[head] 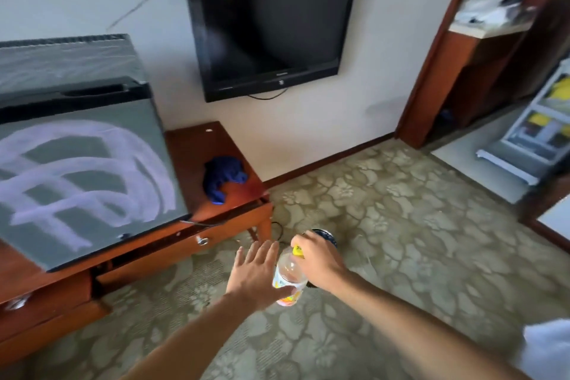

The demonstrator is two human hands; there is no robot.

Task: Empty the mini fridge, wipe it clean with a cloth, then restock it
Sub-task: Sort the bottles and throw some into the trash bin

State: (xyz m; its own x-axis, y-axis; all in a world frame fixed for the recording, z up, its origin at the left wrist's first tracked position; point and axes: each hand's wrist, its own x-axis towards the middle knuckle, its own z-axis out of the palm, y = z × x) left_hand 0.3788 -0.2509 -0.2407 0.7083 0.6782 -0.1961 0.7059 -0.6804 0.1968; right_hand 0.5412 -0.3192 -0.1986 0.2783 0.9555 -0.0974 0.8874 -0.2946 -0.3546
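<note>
Two bare forearms reach out from the bottom edge, and the hands meet around a clear plastic bottle [288,276] with a yellow cap and a bright printed label. The right hand [320,259] curls over its neck and cap, gripping it from above; the left hand [257,271] lies flat-fingered against the bottle's side, thumb under the label, steadying rather than clasping. Just past the right hand's knuckles a dark-topped can [324,236] stands on the patterned carpet [401,225]. Up and to the left of the hands sits the mini fridge [77,163] on a low wooden table [216,219], its door shut and smeared with pale wipe marks. The blue cloth [223,177] lies crumpled on the table beside it, well beyond the left hand. The risk I see is the top-only grip: if the cap is loose, the bottle could slip or spill onto the carpet, or swing into the can and topple it.
</note>
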